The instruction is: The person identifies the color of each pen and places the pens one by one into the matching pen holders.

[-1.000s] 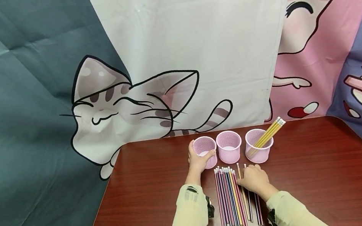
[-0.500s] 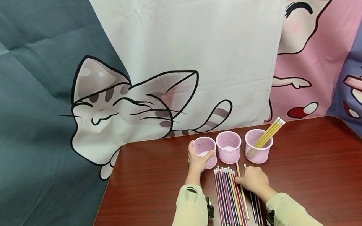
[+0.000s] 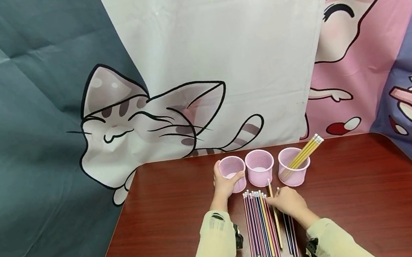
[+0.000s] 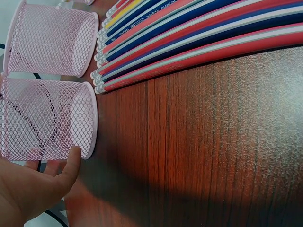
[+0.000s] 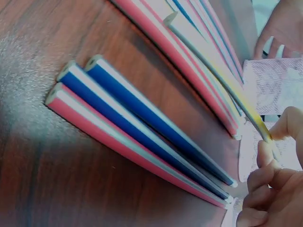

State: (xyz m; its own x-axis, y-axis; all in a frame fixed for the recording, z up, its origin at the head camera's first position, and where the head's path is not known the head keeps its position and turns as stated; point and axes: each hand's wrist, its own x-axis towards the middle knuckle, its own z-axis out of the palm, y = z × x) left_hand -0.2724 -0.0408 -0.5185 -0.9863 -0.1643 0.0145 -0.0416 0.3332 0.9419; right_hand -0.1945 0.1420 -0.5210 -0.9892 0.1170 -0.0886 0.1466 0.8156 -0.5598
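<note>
My left hand holds the leftmost pink mesh pencil cup, its thumb across the near side; in the left wrist view the thumb lies against that cup near one end. Between thumb and forefinger my right hand pinches a yellow pencil, its eraser end in front of the middle pink cup. Left of that hand lies a row of striped pencils, mostly red and blue, one yellow. Below it lie a few blue and red pencils, partly hidden by the hand in the head view.
A third pink mesh cup on the right holds several yellow pencils leaning right. All stand on a dark red wooden table. Behind its far edge hangs a cartoon-printed cloth.
The yellow pencil has shifted forward, its eraser end now overlapping the middle cup in view. A dark pencil beside it has moved right to the others there. The left hand has stayed on its cup.
</note>
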